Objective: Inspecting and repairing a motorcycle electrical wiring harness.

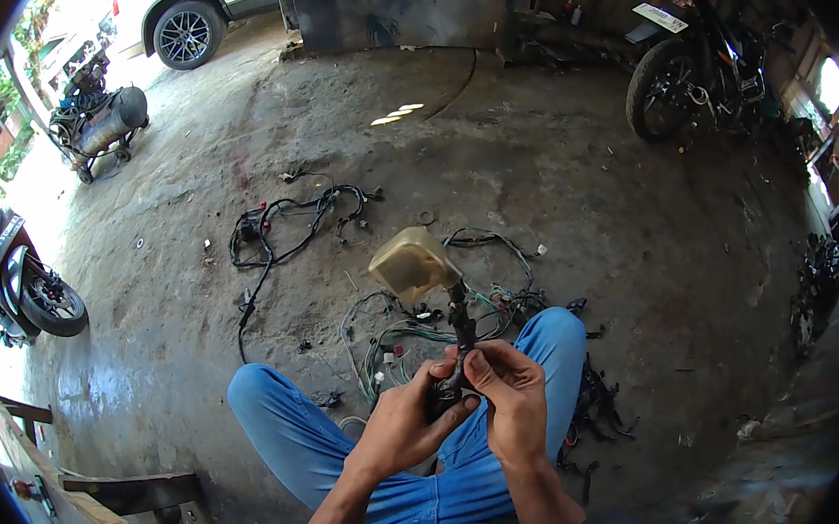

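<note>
In front of my lap, my left hand (pixel 397 430) closes round the lower end of a dark wrapped wiring bundle (pixel 460 320). The fingers of my right hand (pixel 512 386) pinch the same bundle just above and to the right, touching the left hand's thumb. A yellowed, translucent plastic cover (pixel 410 265) with a boxy shape sits at the bundle's upper end, tilted to the left. Under it on the floor lies a loose tangle of green and white wires (pixel 396 339) with small connectors. My palms hide the bundle's lowest part.
A black wiring harness (pixel 313 211) lies looped on the concrete floor ahead. One motorcycle (pixel 21 272) stands at left, another (pixel 697 68) at far right. An air compressor (pixel 108 125) and a car wheel (pixel 188 35) are farther back. Wooden framing (pixel 92 510) borders the lower left.
</note>
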A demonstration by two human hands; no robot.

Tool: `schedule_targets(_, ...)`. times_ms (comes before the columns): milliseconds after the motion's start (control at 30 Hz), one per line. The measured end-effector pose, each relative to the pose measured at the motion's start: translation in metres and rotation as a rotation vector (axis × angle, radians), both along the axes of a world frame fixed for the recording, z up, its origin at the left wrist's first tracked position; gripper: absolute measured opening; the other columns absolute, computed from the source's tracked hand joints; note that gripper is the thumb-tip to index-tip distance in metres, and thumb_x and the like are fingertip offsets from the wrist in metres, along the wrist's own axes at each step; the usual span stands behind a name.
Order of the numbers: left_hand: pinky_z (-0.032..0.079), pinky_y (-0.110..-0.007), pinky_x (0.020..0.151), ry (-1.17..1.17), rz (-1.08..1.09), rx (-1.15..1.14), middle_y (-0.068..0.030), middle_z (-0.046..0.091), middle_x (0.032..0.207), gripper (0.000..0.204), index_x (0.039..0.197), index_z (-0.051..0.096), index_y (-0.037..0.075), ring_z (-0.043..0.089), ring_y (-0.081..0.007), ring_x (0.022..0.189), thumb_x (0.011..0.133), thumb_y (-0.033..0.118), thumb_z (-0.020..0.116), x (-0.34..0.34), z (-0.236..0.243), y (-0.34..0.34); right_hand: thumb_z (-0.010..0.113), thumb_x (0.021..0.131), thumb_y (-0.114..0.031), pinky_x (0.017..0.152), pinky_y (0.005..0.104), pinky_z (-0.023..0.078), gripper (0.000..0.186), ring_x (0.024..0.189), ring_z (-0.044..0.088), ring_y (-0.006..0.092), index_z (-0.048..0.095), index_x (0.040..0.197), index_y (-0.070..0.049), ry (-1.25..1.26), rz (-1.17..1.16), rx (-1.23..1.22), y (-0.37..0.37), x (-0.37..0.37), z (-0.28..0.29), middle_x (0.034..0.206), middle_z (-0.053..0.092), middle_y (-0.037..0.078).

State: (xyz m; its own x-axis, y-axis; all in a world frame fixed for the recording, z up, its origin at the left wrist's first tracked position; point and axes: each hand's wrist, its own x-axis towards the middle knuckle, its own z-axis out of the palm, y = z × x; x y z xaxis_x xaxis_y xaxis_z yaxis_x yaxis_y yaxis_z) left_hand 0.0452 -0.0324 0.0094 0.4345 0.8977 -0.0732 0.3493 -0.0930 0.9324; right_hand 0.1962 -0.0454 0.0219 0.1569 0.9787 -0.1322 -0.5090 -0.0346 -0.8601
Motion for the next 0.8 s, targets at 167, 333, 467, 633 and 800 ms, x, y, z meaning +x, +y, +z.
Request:
schedule_targets(167, 0.054, -0.037, 0.087, 0.022, 0.008, -0.059, -0.0234, 0.07, 0.111, 0.071, 0.144, 0.046, -0.002, 0.072, -0.0256, 0.106, 0.089, 0.026, 0.081, 0.0, 0.008, -0.001, 0.062, 0.102, -0.011, 0.083, 0.0307, 0.058, 0.016, 0.086, 0.072, 0.0189, 0.068, 0.103, 0.005, 0.104, 0.0, 0.013, 0.003, -0.002, -0.011, 0.095, 0.074, 0.015)
schedule_targets(333, 0.051, -0.04, 0.096, -0.161, -0.014, -0.079, -0.0262, 0.064, 0.129, 0.088, 0.156, 0.027, 0.001, 0.065, -0.0351, 0.12, 0.089, 0.026, 0.079, 0.003, 0.003, -0.006, 0.056, 0.105, -0.012, 0.081, 0.0317, 0.059, 0.018, 0.083, 0.072, 0.0191, 0.063, 0.099, 0.003, 0.111, -0.063, 0.008, 0.001, -0.012, -0.013, 0.089, 0.072, 0.014)
schedule_targets(467, 0.052, -0.044, 0.096, -0.034, -0.02, -0.166, -0.0289, 0.063, 0.129, 0.092, 0.159, 0.02, 0.005, 0.064, -0.0444, 0.117, 0.09, 0.023, 0.078, 0.003, 0.02, -0.006, 0.055, 0.107, -0.012, 0.082, 0.0259, 0.054, 0.019, 0.086, 0.07, 0.0144, 0.064, 0.109, 0.004, 0.023, -0.053, 0.046, -0.003, -0.012, -0.011, 0.094, 0.072, 0.01)
schedule_targets(633, 0.055, -0.049, 0.064, 0.159, -0.035, 0.111, -0.0287, 0.07, 0.105, 0.092, 0.162, 0.01, 0.007, 0.069, -0.0431, 0.069, 0.096, 0.028, 0.069, 0.004, 0.02, -0.012, 0.057, 0.106, -0.011, 0.085, 0.0243, 0.053, 0.02, 0.096, 0.067, 0.0119, 0.063, 0.116, 0.005, -0.049, -0.084, 0.004, -0.01, -0.009, 0.002, 0.105, 0.069, 0.008)
schedule_targets(800, 0.054, -0.05, 0.066, 0.323, -0.057, 0.261, -0.0253, 0.07, 0.099, 0.09, 0.164, 0.008, 0.011, 0.07, -0.0424, 0.077, 0.096, 0.022, 0.067, 0.005, 0.028, -0.012, 0.065, 0.101, -0.009, 0.09, 0.0258, 0.052, 0.03, 0.108, 0.062, 0.0128, 0.06, 0.127, 0.006, -0.233, 0.029, 0.047, -0.01, 0.009, 0.006, 0.121, 0.061, 0.007)
